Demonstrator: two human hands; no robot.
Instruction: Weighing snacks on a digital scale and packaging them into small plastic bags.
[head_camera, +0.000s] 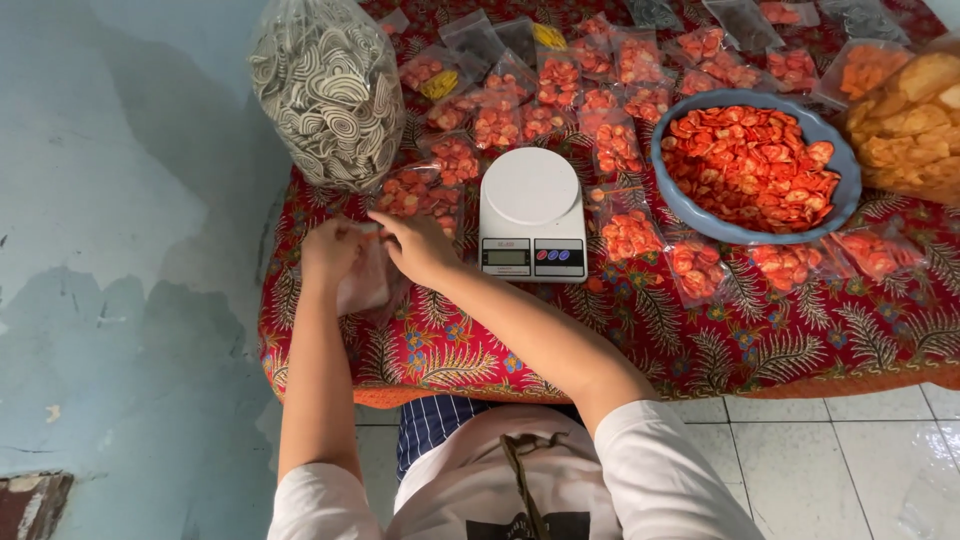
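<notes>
My left hand (330, 251) and my right hand (418, 247) meet at the left edge of a low table, both pinching the top of a small clear plastic bag (366, 285) that lies under them. Its contents are hard to make out. A white digital kitchen scale (531, 205) stands just right of my right hand, with nothing on its pan. Further right sits a blue bowl (843, 182) heaped with orange-red chips (748, 165).
Several small filled bags of chips (560, 95) cover the red patterned cloth (640, 330). A big clear bag of pale spiral crackers (328, 90) stands at the back left. A bag of yellow crackers (915, 125) sits at the right edge. The wall is on the left, white floor tiles below.
</notes>
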